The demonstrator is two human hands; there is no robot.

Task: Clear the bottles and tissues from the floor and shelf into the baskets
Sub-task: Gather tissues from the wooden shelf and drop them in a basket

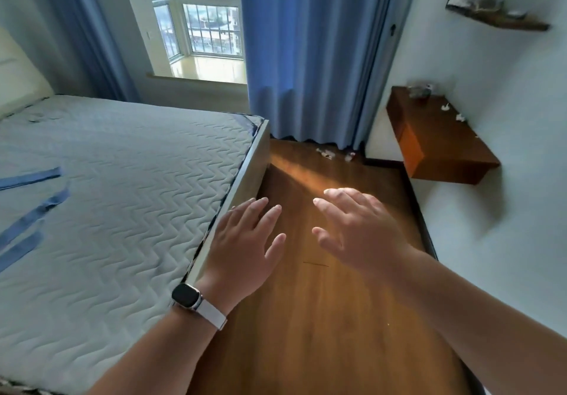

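Both my hands are held out over the wooden floor [322,318], empty with fingers spread. My left hand [245,241], with a watch on its wrist, hovers by the bed's corner edge. My right hand [359,229] is beside it to the right. Far ahead, crumpled tissues [325,153] and a small bottle [349,156] lie on the floor at the foot of the curtain. A dark wall shelf [441,146] on the right carries two tissue scraps [445,107] and a clear bottle [422,91]. No basket is in view.
A bed with a grey quilted mattress [107,195] fills the left side. Blue curtains [306,57] hang ahead beside a window [199,11]. A higher wall shelf [497,14] holds small items. The white wall [506,226] bounds the narrow floor strip on the right.
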